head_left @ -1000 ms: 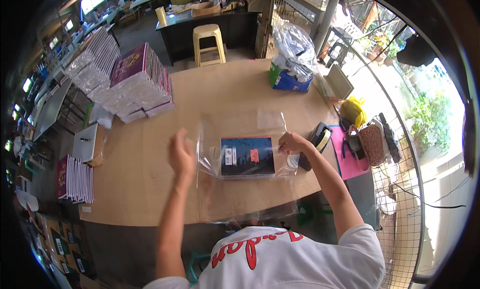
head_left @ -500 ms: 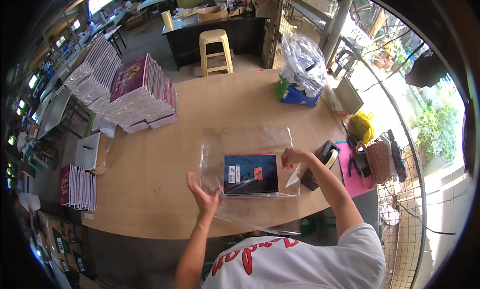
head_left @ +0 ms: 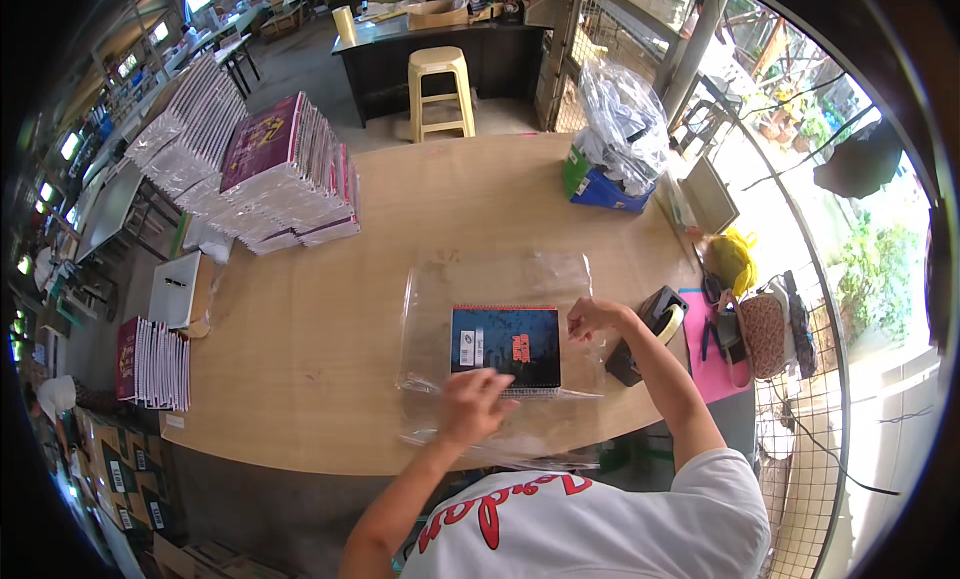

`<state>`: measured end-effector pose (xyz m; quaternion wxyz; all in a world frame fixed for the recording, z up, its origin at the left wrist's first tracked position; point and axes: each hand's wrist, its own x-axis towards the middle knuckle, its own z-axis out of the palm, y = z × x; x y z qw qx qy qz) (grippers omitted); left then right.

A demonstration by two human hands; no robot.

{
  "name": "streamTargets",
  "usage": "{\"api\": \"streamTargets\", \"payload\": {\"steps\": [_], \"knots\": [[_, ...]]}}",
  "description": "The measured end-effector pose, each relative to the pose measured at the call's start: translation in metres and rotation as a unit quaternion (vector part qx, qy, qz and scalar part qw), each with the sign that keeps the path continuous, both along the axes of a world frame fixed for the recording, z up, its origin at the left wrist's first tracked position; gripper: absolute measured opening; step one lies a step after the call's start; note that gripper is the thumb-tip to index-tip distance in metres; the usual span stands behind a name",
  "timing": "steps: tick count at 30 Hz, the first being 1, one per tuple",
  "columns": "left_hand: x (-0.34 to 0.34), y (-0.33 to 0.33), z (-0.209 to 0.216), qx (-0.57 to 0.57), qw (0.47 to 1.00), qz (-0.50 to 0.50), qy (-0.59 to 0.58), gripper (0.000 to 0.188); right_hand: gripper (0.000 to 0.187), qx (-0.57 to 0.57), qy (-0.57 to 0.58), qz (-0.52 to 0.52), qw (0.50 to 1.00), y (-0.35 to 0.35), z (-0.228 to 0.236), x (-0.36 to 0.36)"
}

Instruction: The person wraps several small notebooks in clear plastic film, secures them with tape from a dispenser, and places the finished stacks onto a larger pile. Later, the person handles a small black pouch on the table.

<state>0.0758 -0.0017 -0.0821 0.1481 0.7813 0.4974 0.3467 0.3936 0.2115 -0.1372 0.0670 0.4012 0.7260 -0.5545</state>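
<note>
A dark spiral-bound notebook [head_left: 500, 329] with a red edge, orange lettering and a white label lies flat on a clear plastic sheet [head_left: 425, 289], which spreads out past it on all sides. My left hand [head_left: 474, 409] is over the notebook's near edge, fingers stretched out and slightly blurred. To the right of the notebook, above the sheet, my right hand [head_left: 592, 320] is closed with its fingertips pinched together. Whatever it pinches, if anything, is too small to see. Close to its right stands a black tape dispenser [head_left: 628, 361] with a roll of tape.
Stacks of wrapped purple notebooks [head_left: 262, 154] stand at the table's far left, with a smaller pile [head_left: 155, 364] nearer. A blue-green box [head_left: 607, 192] of plastic scraps sits far right. Pouches [head_left: 765, 334] and tools lie on pink paper [head_left: 712, 364]. Wire mesh [head_left: 810, 429] runs along the right.
My left hand has moved right, from the sheet's left side to over the notebook's near edge. The near part of the sheet has shifted. My right hand has barely moved.
</note>
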Motion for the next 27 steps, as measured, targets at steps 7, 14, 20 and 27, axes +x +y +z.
{"api": "streamTargets", "payload": {"steps": [7, 14, 20, 27], "knots": [[0.036, 0.005, -0.031, -0.081, 0.977, 0.006, 0.199, 0.06, 0.038, 0.312, -0.054, -0.007, 0.949, 0.032, -0.016, -0.08], [0.028, -0.016, -0.032, -0.087, 0.976, 0.029, 0.2, 0.065, 0.047, 0.205, -0.138, 0.011, 0.969, 0.031, 0.004, -0.158], [0.037, -0.009, -0.027, -0.103, 0.976, 0.015, 0.19, 0.064, 0.006, 0.51, -0.04, -0.26, 0.819, 0.062, -0.062, -0.142], [0.033, -0.009, -0.026, -0.103, 0.979, 0.044, 0.17, 0.057, 0.013, 0.608, 0.019, -0.175, 0.774, 0.07, -0.003, -0.146]]}}
